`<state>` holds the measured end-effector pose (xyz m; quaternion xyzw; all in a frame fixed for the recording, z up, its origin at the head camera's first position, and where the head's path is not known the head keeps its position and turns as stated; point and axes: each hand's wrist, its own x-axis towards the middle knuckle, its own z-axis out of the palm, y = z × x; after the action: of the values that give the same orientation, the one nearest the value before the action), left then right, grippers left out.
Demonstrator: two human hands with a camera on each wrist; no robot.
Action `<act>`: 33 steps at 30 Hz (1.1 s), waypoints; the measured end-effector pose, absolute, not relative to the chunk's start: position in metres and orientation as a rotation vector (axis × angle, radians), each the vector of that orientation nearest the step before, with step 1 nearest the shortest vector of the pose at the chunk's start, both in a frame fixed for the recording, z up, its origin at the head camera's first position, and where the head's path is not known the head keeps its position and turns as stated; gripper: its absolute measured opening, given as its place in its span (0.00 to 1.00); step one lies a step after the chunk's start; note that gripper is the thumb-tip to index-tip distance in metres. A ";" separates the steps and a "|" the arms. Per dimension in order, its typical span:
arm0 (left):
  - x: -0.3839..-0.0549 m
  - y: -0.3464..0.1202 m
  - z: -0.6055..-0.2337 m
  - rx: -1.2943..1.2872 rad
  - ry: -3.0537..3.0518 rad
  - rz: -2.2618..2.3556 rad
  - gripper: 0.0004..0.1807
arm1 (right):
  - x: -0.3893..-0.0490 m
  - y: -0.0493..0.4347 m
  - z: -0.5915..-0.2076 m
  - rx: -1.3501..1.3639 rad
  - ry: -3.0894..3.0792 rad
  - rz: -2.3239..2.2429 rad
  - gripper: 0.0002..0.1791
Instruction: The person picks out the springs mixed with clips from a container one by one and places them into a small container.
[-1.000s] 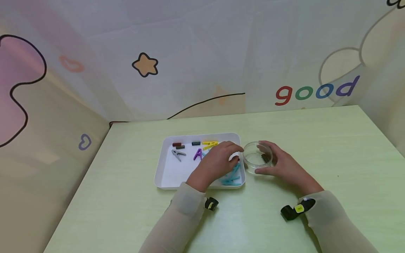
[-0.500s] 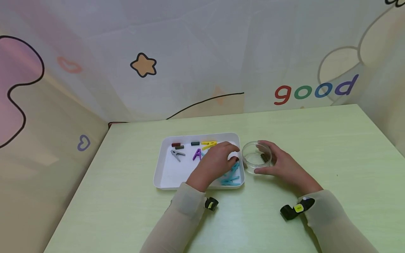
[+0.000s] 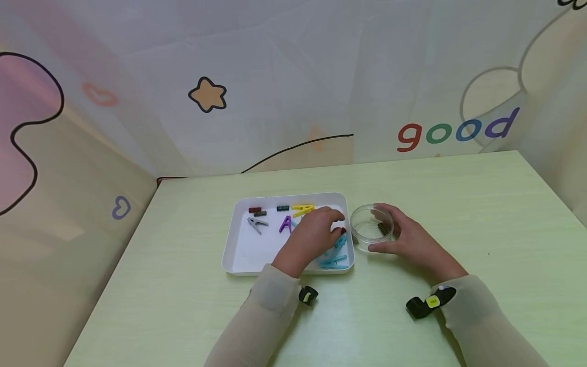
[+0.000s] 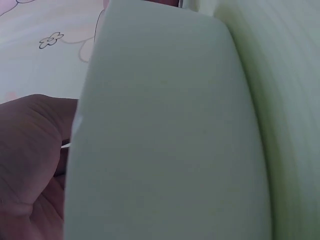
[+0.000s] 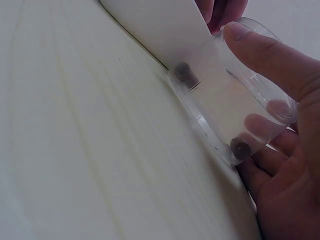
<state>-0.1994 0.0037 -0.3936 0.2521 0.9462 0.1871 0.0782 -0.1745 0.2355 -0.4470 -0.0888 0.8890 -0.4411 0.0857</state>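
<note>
A white tray (image 3: 247, 255) holds coil springs and small clothespins. Over its right side is my left hand (image 3: 309, 232), thumb and forefinger apart and nothing visible between them. Light blue clothespins (image 3: 335, 262) lie just below that hand, partly covered by it. My right hand (image 3: 412, 242) grips a clear round container (image 3: 367, 239) from the right, thumb in front and fingers behind. The container stands on the table against the tray's right wall. Inside, one dark spring (image 3: 383, 229) lies near the right hand; in the right wrist view another dark spring (image 5: 186, 75) sits at the tray side.
In the tray's back part lie a red-brown spring (image 3: 255, 209), a brown spring (image 3: 260, 213), a dark spring (image 3: 283, 208) and yellow clothespins (image 3: 302, 209). A grey clothespin (image 3: 258, 224) and a purple clothespin (image 3: 286, 223) are nearer the middle. The tray's outer wall (image 4: 165, 125) fills the left wrist view.
My left hand has drawn back slightly left from the container's rim to over the tray. My right hand keeps its grip on the container, which stays in place.
</note>
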 end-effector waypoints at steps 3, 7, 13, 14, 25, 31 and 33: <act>-0.200 0.005 -0.394 0.720 2.819 0.552 0.18 | -0.175 0.236 -0.448 -0.261 2.651 -1.317 0.54; -0.201 0.007 -0.396 0.695 2.818 0.532 0.18 | -0.175 0.235 -0.448 -0.258 2.656 -1.312 0.54; -0.202 0.010 -0.398 0.651 2.817 0.528 0.18 | -0.175 0.235 -0.447 -0.251 2.649 -1.308 0.55; -0.202 0.010 -0.398 0.642 2.814 0.528 0.18 | -0.174 0.235 -0.447 -0.250 2.648 -1.309 0.55; -0.204 0.015 -0.399 0.617 2.805 0.508 0.17 | -0.178 0.235 -0.450 -0.242 2.651 -1.307 0.56; -0.205 0.018 -0.400 0.606 2.798 0.494 0.17 | -0.176 0.235 -0.448 -0.251 2.655 -1.308 0.55; -0.204 0.019 -0.400 0.609 2.796 0.486 0.17 | -0.175 0.235 -0.448 -0.258 2.654 -1.314 0.55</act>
<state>-0.2044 0.0188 -0.4000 0.2084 0.9564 0.1662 0.1194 -0.1754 0.2354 -0.4482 -0.0866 0.8897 -0.4404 0.0842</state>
